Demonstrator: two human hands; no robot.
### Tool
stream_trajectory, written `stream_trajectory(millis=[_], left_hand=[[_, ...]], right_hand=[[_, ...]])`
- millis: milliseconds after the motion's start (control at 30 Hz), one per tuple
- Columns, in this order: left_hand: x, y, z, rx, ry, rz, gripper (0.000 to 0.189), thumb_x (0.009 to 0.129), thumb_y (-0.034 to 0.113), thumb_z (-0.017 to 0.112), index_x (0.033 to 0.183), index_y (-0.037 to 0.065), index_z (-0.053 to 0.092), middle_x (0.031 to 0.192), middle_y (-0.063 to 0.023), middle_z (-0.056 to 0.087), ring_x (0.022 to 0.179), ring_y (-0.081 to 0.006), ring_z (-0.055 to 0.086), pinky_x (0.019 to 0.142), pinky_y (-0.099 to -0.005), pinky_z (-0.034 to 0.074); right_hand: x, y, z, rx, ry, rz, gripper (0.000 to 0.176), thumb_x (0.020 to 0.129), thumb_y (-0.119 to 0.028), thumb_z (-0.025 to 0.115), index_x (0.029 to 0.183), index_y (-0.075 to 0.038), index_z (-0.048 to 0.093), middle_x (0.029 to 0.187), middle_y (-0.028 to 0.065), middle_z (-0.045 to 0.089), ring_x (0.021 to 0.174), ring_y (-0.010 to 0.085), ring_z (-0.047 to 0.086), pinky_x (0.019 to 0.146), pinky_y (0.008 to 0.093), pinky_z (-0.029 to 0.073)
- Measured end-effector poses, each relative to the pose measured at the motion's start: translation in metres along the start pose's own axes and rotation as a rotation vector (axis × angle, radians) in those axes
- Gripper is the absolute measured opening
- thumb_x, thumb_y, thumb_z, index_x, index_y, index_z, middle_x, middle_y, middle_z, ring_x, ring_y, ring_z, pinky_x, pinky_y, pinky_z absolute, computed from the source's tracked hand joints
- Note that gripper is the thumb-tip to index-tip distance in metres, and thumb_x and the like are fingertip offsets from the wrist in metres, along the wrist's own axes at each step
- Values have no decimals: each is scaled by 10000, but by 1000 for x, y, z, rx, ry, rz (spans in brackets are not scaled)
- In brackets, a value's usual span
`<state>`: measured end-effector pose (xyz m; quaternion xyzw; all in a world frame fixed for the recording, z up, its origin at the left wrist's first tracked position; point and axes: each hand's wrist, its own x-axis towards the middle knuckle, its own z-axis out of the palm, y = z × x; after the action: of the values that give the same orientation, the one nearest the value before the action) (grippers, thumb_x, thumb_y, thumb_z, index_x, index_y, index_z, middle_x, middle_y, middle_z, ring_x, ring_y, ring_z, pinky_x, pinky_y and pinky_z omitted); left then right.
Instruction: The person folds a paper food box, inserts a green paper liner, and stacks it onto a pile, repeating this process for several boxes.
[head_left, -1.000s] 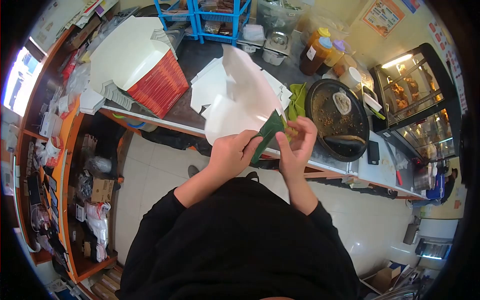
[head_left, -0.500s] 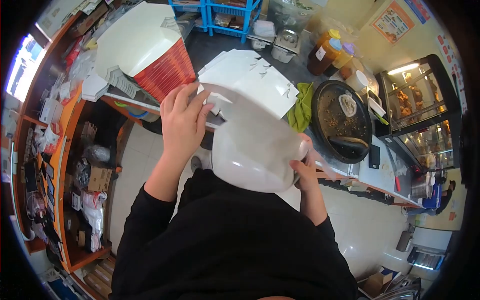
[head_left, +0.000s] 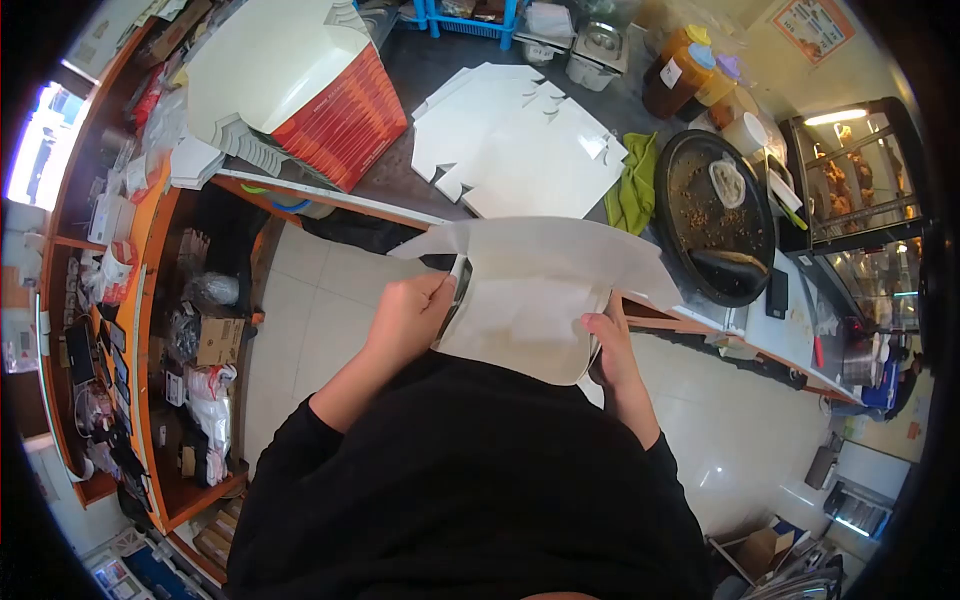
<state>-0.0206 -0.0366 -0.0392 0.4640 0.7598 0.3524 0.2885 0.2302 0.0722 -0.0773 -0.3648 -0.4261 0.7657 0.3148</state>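
Observation:
A white paperboard box point(head_left: 530, 315), partly folded, is held in front of my body with its far flap point(head_left: 545, 240) spread outward. My left hand point(head_left: 408, 318) pinches its left side at a folded corner. At the right side, my right hand point(head_left: 615, 350) grips the wall, thumb on the inner face. Beyond the box, flat white box blanks point(head_left: 510, 140) lie stacked on the dark counter point(head_left: 420, 60). A stack of nested, formed boxes point(head_left: 335, 120) with red printed outsides and white insides stands to the left.
A green cloth point(head_left: 632, 185) lies beside a round black tray point(head_left: 690, 215) holding crumbs. Behind are sauce bottles point(head_left: 680, 80), metal containers point(head_left: 600, 55) and a blue rack point(head_left: 470, 20). A lit food display case point(head_left: 850, 190) stands right; orange shelving point(head_left: 150, 330) is at left.
My left hand has moved down from the blanks to the box's left side and closed on it. The box's sides now stand up, and its far flap shows spread out. The view has shifted slightly.

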Motion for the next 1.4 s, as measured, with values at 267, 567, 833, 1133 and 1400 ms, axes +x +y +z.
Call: stream_trajectory(millis=[267, 567, 833, 1133, 1400], left_hand=[[22, -18, -27, 12, -118, -19, 206, 884, 143, 600, 800, -45, 611, 592, -155, 480, 553, -110, 427, 525, -329, 389], [46, -50, -58, 191, -215, 91, 210, 850, 176, 616, 803, -27, 648, 779, -182, 622, 705, -321, 598, 649, -387, 457], [77, -58, -118, -352, -358, 462, 1045, 698, 319, 829, 1483, 38, 200, 1479, -224, 270, 1353, -373, 344, 1070, -441, 356], [96, -43, -156, -355, -250, 793, 1285, 503, 244, 918, 1490, 122, 104, 1478, -183, 169, 1396, -356, 249, 1104, -471, 278], [95, -58, -185, -646, -255, 695, 1229, 631, 171, 834, 1475, 82, -54, 1466, -192, 197, 1381, -326, 243, 1118, -460, 217]], right_hand=[[10, -17, 27, -73, 49, 54, 617, 806, -59, 531, 1391, -17, 341, 1236, 109, 506, 1097, 195, 511, 961, 300, 410], [28, -6, 69, 29, 46, 86, 636, 810, -100, 542, 1399, 3, 327, 1274, 137, 501, 1147, 203, 507, 983, 318, 410], [60, -44, 85, 203, -34, 66, 636, 833, -178, 501, 1425, -10, 339, 1309, 151, 523, 1191, 264, 545, 964, 378, 477], [73, -72, 171, -19, -104, -263, 1345, 599, -881, 589, 1521, -48, 74, 1520, 173, 268, 1381, 313, 341, 1097, 429, 343], [75, -72, 211, -209, -247, -436, 1368, 644, -316, 902, 1529, -68, -111, 1592, 144, 101, 1455, 243, 144, 1154, 399, 169]])
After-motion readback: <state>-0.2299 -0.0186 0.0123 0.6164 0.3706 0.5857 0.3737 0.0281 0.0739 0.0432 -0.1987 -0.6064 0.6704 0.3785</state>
